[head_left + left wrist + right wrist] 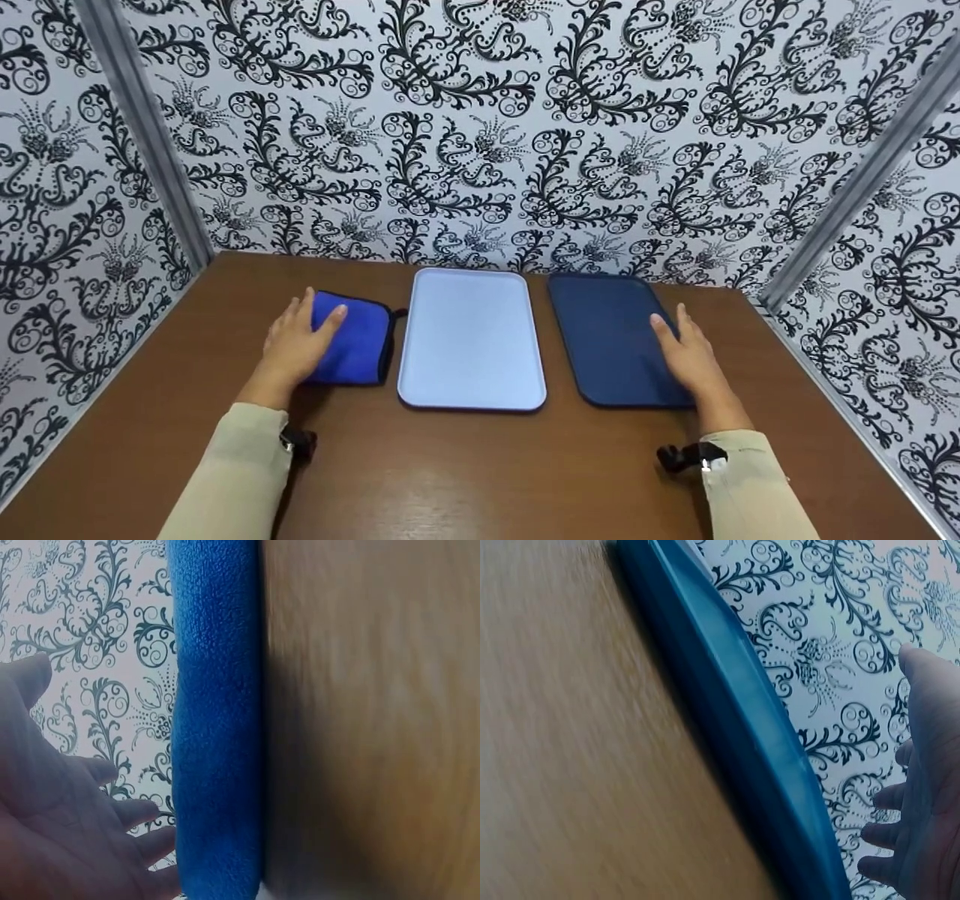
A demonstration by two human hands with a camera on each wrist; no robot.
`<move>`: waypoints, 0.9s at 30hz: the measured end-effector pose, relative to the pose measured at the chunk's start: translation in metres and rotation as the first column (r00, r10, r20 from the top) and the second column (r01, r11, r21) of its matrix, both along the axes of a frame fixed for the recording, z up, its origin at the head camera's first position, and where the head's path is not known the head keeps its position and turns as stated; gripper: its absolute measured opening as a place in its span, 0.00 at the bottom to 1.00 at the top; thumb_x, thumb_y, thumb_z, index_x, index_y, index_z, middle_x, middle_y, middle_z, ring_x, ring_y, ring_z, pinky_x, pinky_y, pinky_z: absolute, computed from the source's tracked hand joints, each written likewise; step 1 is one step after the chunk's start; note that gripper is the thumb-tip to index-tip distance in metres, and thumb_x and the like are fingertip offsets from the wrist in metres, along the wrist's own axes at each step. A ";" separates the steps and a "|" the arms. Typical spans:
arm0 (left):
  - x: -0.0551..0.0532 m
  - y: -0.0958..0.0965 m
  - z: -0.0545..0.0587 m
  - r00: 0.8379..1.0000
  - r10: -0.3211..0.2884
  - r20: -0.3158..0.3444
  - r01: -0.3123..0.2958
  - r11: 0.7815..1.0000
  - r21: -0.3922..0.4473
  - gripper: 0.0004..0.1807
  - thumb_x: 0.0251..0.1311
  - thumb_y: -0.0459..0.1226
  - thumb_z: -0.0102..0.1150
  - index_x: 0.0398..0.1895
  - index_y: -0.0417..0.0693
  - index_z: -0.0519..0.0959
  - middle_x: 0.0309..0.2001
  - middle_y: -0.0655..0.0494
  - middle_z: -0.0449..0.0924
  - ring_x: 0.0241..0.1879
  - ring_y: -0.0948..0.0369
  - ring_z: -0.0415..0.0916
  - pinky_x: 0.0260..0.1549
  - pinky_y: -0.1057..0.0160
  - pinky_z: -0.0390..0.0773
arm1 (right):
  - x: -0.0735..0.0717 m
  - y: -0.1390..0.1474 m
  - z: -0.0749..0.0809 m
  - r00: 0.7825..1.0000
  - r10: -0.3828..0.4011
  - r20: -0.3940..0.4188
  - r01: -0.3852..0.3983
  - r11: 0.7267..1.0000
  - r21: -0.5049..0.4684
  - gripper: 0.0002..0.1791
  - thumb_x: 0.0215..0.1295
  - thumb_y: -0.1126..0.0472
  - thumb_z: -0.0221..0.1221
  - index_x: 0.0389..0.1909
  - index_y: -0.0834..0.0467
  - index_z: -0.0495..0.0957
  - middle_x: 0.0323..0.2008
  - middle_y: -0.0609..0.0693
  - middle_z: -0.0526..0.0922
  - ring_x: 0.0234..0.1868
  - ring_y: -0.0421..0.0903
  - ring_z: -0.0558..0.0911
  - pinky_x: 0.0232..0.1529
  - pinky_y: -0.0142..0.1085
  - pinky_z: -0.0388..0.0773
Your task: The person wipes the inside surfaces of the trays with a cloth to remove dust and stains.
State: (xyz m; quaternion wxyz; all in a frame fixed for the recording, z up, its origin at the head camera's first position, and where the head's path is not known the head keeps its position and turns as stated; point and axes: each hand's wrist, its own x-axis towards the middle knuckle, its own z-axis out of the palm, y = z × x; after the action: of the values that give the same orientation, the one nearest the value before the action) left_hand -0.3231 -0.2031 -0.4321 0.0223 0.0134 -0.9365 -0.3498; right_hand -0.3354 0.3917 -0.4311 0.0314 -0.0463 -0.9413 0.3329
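My left hand (295, 341) hovers over the left side of a folded blue cloth (351, 341) with dark edging and a small loop at its upper right corner. Its fingers are spread, and nothing is held. In the left wrist view the fuzzy side of the cloth (217, 727) stands beside the extended fingers. My right hand (690, 356) is above the right edge of a dark blue tray (611, 341), fingers straight and holding nothing. The right wrist view shows the tray's rim (735, 720) apart from that hand (934, 780).
A light blue tray (472, 341) lies between the cloth and the dark tray. All rest on a brown wooden table (465, 472). Black-and-white patterned walls (465, 135) with grey posts (146, 135) enclose its back and sides. Each wrist bears a black camera mount (302, 444).
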 end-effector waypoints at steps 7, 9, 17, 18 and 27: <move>0.003 -0.006 -0.002 0.997 -0.004 0.074 0.001 0.999 0.040 0.56 0.71 0.72 0.31 0.84 0.43 0.34 0.83 0.30 0.37 0.79 0.27 0.36 0.75 0.24 0.41 | -0.002 0.016 -0.007 0.994 -0.089 0.069 0.091 0.995 -0.026 0.54 0.75 0.25 0.32 0.83 0.60 0.30 0.82 0.71 0.36 0.81 0.73 0.40 0.80 0.67 0.40; 0.004 -0.008 -0.002 0.995 -0.007 0.099 0.001 0.998 0.055 0.57 0.71 0.73 0.31 0.84 0.42 0.33 0.83 0.29 0.36 0.79 0.26 0.36 0.75 0.24 0.41 | -0.002 0.020 -0.008 0.989 -0.113 0.091 0.116 0.993 -0.037 0.55 0.75 0.24 0.31 0.83 0.63 0.32 0.81 0.72 0.37 0.81 0.73 0.40 0.80 0.67 0.41; 0.003 -0.016 -0.004 0.982 0.000 0.188 -0.014 0.997 0.070 0.58 0.70 0.74 0.27 0.83 0.37 0.33 0.81 0.26 0.36 0.79 0.25 0.32 0.75 0.25 0.41 | 0.001 0.034 -0.013 0.982 -0.164 0.094 0.165 0.986 -0.003 0.53 0.77 0.29 0.29 0.78 0.74 0.53 0.76 0.77 0.55 0.77 0.75 0.56 0.77 0.65 0.54; 0.003 -0.017 -0.004 0.981 0.006 0.194 -0.019 0.998 0.065 0.58 0.70 0.73 0.27 0.83 0.36 0.34 0.81 0.25 0.36 0.79 0.25 0.32 0.75 0.25 0.41 | 0.001 0.035 -0.013 0.981 -0.171 0.088 0.171 0.985 0.006 0.52 0.78 0.30 0.31 0.76 0.74 0.56 0.75 0.77 0.58 0.76 0.75 0.59 0.76 0.65 0.57; 0.004 -0.027 -0.002 0.965 0.049 0.258 -0.058 0.998 0.028 0.51 0.78 0.63 0.25 0.80 0.25 0.40 0.79 0.21 0.39 0.78 0.24 0.34 0.76 0.28 0.43 | 0.006 0.041 -0.018 0.974 -0.226 0.017 0.226 0.973 0.037 0.37 0.79 0.43 0.44 0.65 0.75 0.73 0.66 0.76 0.72 0.65 0.73 0.73 0.66 0.62 0.71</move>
State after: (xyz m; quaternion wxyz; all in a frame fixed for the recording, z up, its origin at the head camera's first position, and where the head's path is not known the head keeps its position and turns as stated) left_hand -0.3187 -0.2299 -0.4338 -0.0903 0.0843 -0.9244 -0.3609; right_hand -0.3293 0.4329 -0.4493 0.0601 -0.1560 -0.9358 0.3102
